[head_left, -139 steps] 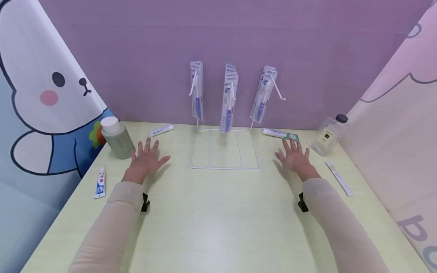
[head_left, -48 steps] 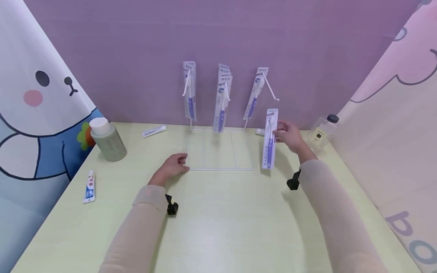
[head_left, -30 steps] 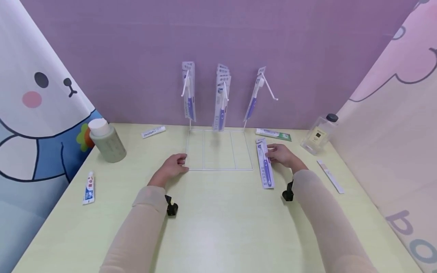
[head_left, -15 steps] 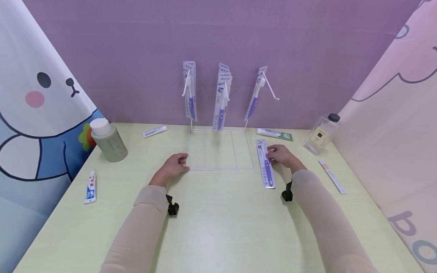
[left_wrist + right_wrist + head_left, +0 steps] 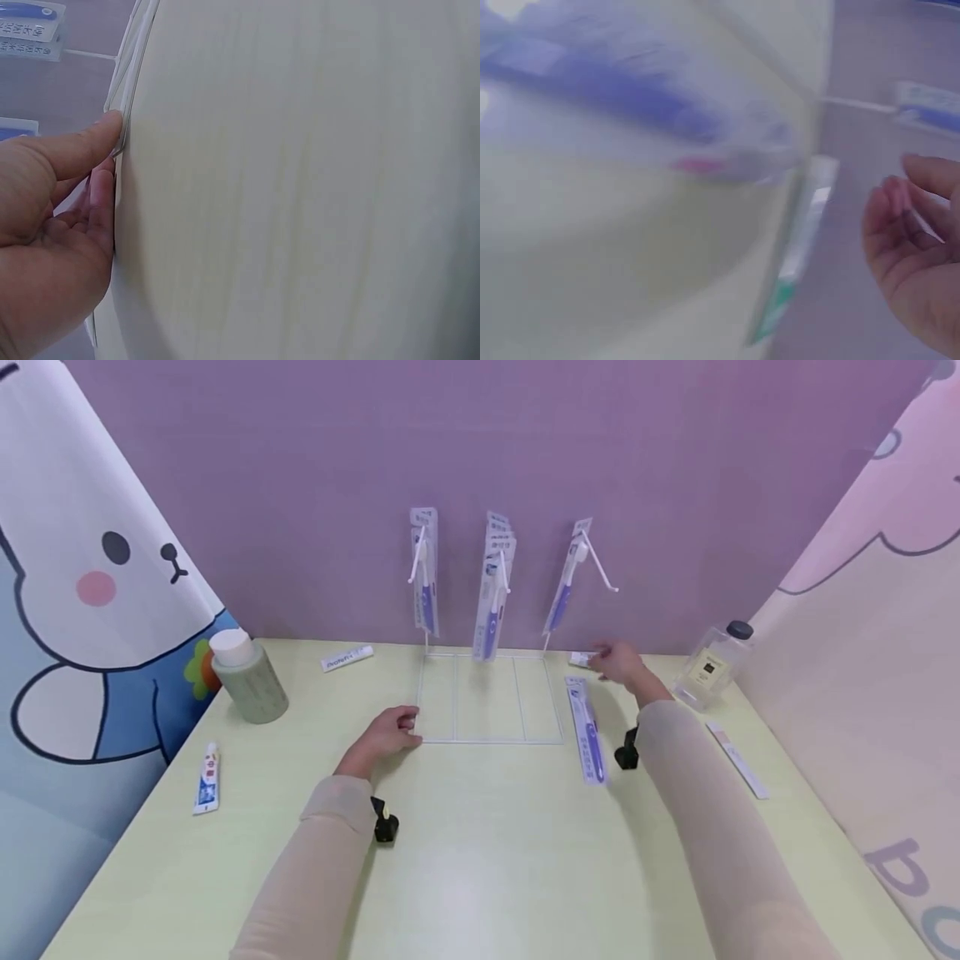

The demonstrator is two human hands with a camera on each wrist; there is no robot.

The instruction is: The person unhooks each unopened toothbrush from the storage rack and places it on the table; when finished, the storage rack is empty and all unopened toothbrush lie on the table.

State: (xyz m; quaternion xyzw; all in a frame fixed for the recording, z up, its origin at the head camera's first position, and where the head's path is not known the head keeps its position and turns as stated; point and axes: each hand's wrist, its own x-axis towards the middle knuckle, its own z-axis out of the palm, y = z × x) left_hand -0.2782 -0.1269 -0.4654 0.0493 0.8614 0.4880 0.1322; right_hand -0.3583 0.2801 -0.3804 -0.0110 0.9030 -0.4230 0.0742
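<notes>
A white wire display rack stands in the middle of the table, its hooks carrying packaged toothbrushes at left, centre and right. My left hand pinches the front left corner of its base; in the left wrist view the thumb presses on the wire. One packaged toothbrush lies on the table to the right of the base. Beyond it, my right hand is raised with loosely bent fingers and nothing in them. It partly hides a white and green toothpaste tube in the head view.
At left stand a green bottle with a white cap and a small toothpaste tube. A white tube lies behind the left hand. A clear black-capped bottle and a thin flat strip are at right. A purple backdrop rises behind.
My left hand has come to the rack's corner. My right hand has taken a packaged toothbrush off the right hook, laid it on the table, let go and moved back towards the rack.
</notes>
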